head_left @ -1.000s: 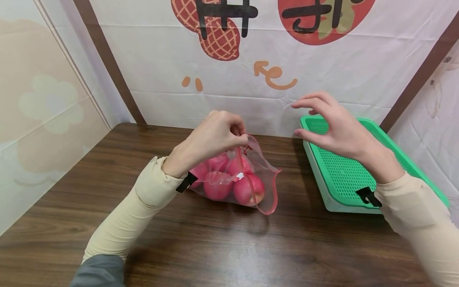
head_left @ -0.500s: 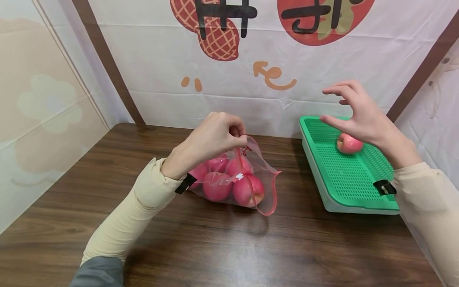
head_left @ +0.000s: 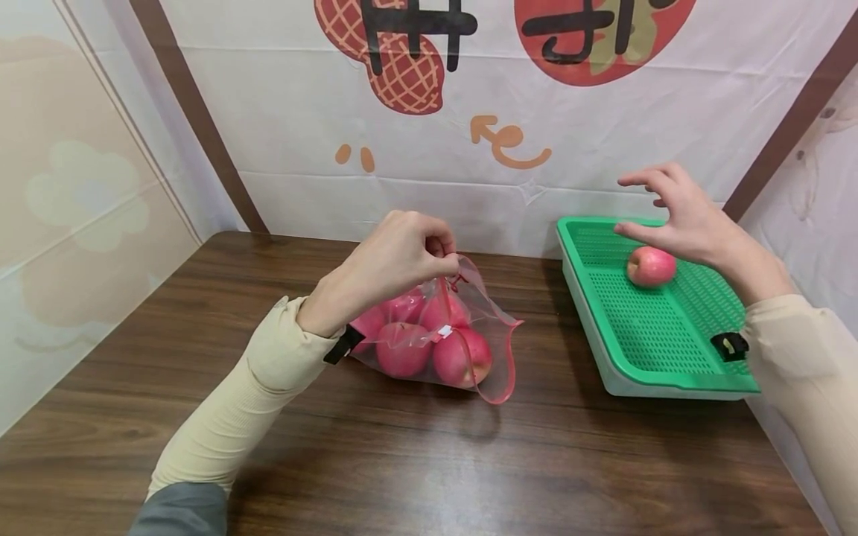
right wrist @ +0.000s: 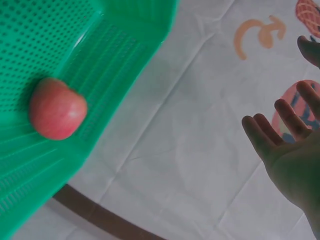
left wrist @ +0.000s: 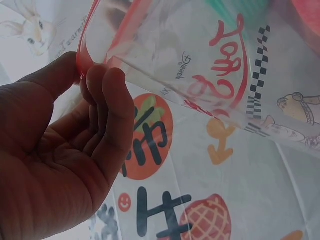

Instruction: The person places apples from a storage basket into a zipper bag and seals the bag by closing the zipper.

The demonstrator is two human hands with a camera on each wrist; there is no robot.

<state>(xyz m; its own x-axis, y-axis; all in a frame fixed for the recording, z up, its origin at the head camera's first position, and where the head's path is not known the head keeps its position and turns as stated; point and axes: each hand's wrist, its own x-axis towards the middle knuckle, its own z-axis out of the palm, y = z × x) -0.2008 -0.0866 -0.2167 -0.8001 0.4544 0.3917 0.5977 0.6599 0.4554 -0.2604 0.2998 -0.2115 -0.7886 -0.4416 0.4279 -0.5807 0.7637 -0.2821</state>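
Note:
My left hand (head_left: 395, 257) pinches the red-edged rim of a clear zip bag (head_left: 499, 357) between thumb and fingers. Several red apples (head_left: 404, 350) lie inside the bag, which rests on the table with its mouth gaping to the right. Red lettering and a checkered print show on the bag's plastic (left wrist: 227, 70) in the left wrist view. Over the green basket (head_left: 606, 350) my right hand (head_left: 690, 219) hovers with fingers spread and nothing held. A single apple (head_left: 652, 266) sits in that basket, below the hand; the right wrist view shows this apple (right wrist: 57, 108) against the basket's side.
The dark wooden table (head_left: 375, 461) runs up to a white printed cloth (head_left: 442, 179) hung behind it. Another cloth panel (head_left: 87, 223) closes off the left side. The basket has a pale outer tray (head_left: 590, 327) around its base.
My right hand has moved right, away from the bag and over the basket, bringing the single apple into sight. The left hand keeps its pinch on the bag's rim in the same place.

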